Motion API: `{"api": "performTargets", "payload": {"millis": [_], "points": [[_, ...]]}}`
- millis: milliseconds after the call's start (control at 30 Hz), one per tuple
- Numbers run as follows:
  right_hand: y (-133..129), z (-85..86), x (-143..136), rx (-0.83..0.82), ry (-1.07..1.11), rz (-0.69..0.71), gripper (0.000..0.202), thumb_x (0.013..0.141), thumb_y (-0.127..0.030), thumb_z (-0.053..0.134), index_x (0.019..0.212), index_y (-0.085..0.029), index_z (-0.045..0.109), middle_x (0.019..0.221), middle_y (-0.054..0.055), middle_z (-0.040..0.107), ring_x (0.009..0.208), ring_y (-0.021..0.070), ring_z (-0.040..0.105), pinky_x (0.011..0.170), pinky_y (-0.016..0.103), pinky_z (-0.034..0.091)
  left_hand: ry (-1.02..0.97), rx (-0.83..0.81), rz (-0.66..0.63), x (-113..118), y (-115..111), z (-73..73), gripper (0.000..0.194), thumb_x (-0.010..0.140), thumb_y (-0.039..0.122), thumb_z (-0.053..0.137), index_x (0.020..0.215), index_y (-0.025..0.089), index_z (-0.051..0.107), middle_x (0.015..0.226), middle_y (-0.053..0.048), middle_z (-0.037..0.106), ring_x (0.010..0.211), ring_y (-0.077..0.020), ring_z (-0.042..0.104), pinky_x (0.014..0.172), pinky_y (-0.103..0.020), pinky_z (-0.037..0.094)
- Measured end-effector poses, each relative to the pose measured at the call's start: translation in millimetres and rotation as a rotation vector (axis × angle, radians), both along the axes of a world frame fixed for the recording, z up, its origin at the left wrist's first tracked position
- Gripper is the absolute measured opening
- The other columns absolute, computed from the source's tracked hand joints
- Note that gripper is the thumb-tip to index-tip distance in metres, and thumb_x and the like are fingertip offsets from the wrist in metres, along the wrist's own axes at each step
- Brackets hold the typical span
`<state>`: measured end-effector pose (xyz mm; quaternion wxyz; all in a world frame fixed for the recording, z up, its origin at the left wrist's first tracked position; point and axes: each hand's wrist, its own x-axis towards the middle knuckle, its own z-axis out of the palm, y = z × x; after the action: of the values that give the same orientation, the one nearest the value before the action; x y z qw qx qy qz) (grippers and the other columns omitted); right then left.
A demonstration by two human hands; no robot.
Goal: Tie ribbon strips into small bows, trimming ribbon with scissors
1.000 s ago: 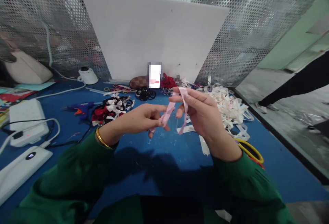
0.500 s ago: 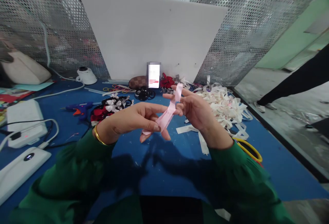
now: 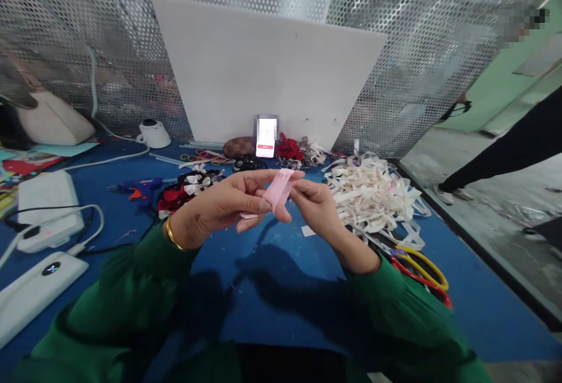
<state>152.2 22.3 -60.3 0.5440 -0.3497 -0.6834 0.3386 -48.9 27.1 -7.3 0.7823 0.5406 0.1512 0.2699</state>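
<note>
A pink ribbon [image 3: 277,191] is looped around the fingers of my left hand [image 3: 232,198], with the thumb pressed on it. Close on the right, my right hand [image 3: 314,198] pinches the ribbon near its right edge, thumb and index finger together. Both hands are raised over the blue table [image 3: 272,277]. A small pale strip [image 3: 308,231] lies on the table below my right hand. A pile of cream ribbon strips [image 3: 373,190] spreads to the right of that hand.
Scissors with yellow and red handles [image 3: 421,272] lie beside my right forearm. At the left are a blue glue gun [image 3: 140,187], a power strip [image 3: 48,207] and a white power bank [image 3: 41,289]. A lit phone [image 3: 266,137] stands before a white board [image 3: 272,67]. A person's leg [image 3: 504,143] shows at right.
The ribbon's upper end has come down and now wraps over the left fingers. My right hand has moved lower and closed into a pinch. More of the scissors shows.
</note>
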Motion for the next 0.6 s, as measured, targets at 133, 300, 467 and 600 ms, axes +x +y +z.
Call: {"api": "performTargets", "payload": {"millis": [133, 300, 467, 600], "points": [[-8.1, -3.8, -11.1, -0.063, -0.022, 0.057, 0.029, 0.093, -0.043, 0.061, 0.088, -0.020, 0.077, 0.074, 0.002, 0.077, 0.065, 0.0165, 0.071, 0.065, 0.028, 0.056, -0.052, 0.036, 0.161, 3.0, 4.4, -2.7, 0.070, 0.081, 0.015, 0.076, 0.147, 0.023, 0.053, 0.081, -0.003, 0.076, 0.039, -0.0020, 0.049, 0.041, -0.014, 0.036], [-22.5, 0.0, -21.2, -0.165, -0.004, 0.035, 0.027, 0.096, -0.040, 0.059, 0.098, -0.018, 0.074, 0.078, 0.003, 0.078, 0.050, 0.0107, 0.063, 0.054, 0.024, 0.050, 0.032, 0.211, 0.389, 3.0, 12.3, -2.7, 0.074, 0.084, 0.016, 0.074, 0.152, 0.022, 0.045, 0.100, -0.009, 0.079, 0.044, -0.0039, 0.054, 0.045, -0.017, 0.042], [-35.0, 15.6, -21.4, -0.220, 0.019, 0.050, 0.027, 0.097, -0.041, 0.059, 0.094, -0.018, 0.073, 0.076, 0.002, 0.077, 0.042, 0.0074, 0.055, 0.046, 0.021, 0.046, 0.156, 0.365, 0.473, 3.4, 17.2, -6.1, 0.075, 0.087, 0.018, 0.070, 0.155, 0.021, 0.039, 0.104, -0.011, 0.079, 0.047, -0.0055, 0.057, 0.049, -0.019, 0.048], [-39.2, 27.9, -15.4, -0.248, 0.035, 0.071, 0.028, 0.097, -0.041, 0.059, 0.096, -0.017, 0.073, 0.076, 0.002, 0.076, 0.040, 0.0064, 0.054, 0.045, 0.021, 0.045, 0.240, 0.427, 0.404, 4.1, 17.7, -11.0, 0.077, 0.088, 0.023, 0.069, 0.157, 0.019, 0.034, 0.096, -0.009, 0.077, 0.051, -0.0087, 0.061, 0.049, -0.020, 0.050]]}}
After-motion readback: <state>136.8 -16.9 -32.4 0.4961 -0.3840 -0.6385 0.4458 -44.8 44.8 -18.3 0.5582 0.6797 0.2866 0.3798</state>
